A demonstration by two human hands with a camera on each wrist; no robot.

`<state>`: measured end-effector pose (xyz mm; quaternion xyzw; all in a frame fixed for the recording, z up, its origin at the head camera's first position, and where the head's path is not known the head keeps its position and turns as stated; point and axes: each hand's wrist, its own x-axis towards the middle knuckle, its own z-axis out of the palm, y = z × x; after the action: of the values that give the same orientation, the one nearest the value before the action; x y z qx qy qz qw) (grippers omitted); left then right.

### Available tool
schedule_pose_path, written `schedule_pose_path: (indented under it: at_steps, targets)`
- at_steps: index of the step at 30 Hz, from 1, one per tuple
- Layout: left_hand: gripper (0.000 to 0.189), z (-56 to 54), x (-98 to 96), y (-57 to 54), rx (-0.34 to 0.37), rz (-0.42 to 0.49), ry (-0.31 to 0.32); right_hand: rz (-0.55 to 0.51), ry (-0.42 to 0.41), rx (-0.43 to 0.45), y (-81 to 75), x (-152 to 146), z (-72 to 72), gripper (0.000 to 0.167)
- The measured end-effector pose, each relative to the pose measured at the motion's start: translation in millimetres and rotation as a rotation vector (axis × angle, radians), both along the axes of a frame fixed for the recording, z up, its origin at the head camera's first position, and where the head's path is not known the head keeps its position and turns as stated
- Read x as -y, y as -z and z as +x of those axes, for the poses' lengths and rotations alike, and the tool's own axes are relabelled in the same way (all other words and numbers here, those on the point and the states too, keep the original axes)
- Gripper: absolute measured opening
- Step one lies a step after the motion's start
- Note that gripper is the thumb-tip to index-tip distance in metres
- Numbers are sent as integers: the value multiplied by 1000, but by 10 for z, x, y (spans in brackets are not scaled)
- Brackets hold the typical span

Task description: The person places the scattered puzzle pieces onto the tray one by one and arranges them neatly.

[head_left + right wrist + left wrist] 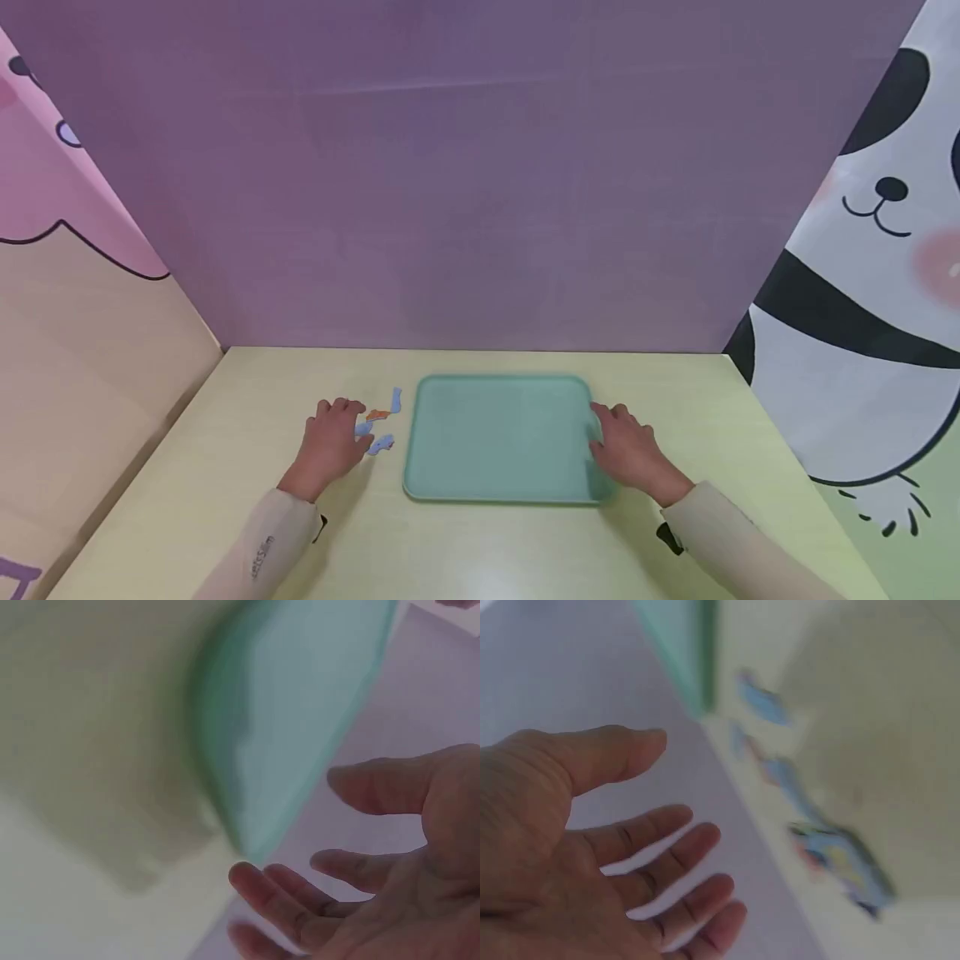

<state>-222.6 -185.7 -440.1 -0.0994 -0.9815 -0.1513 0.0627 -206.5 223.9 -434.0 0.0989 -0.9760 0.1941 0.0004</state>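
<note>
A light green rectangular tray lies flat on the table. To its left are several small flat cutout pieces, among them an orange one, a blue one and a blue patterned one. My left hand hovers beside these pieces, partly covering another blue one. Its spread fingers hold nothing in the left wrist view, where the patterned pieces look blurred. At the tray's right rim is my right hand, thumb and fingers apart; whether it touches the rim I cannot tell.
A pale wooden table carries everything. Behind it rises a purple panel. A pink and beige printed panel borders the left side, and a panda-printed panel the right.
</note>
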Motion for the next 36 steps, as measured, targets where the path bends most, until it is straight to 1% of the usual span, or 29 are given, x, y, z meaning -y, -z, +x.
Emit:
schedule_pose_path:
  at_steps: [3, 5, 7, 9, 12, 15, 18, 20, 24, 27, 32, 34, 36]
  targets:
    - [40, -132, 79, 128, 55, 2, -2, -16, 25, 73, 134, -59, -39, 53]
    - [38, -213, 111, 196, 80, 10, 13, -33, 44, 94, 206, -69, -58, 54]
    - [34, -288, 134, 245, 87, 12, 33, -45, 55, 97, 258, -57, -68, 55]
    - [32, -351, 144, 267, 86, 13, 51, -50, 59, 89, 290, -38, -67, 54]
    - [27, -438, 143, 273, 91, 7, 57, -52, 52, 72, 305, -12, -54, 53]
    - [14, -506, 129, 278, 85, -6, 43, -51, 45, 52, 305, -5, -28, 52]
    - [3, -547, 116, 296, 85, -11, 22, -60, 42, 41, 311, -7, -7, 53]
    - [3, -563, 114, 314, 90, -13, 8, -68, 42, 39, 317, -9, 7, 54]
    - [4, -576, 97, 321, 131, -4, -11, -70, 41, 42, 323, -22, 39, 52]
    - [4, -591, 81, 326, 130, -18, -7, -69, 38, 35, 321, -36, 57, 51]
    - [6, -600, 60, 311, 79, -76, 30, -79, 45, 25, 320, -43, 76, 49]
    - [6, -596, 58, 299, 49, -74, 39, -84, 49, 30, 323, -41, 82, 48]
    - [5, -589, 54, 291, 19, -47, 42, -92, 46, 39, 319, -35, 88, 46]
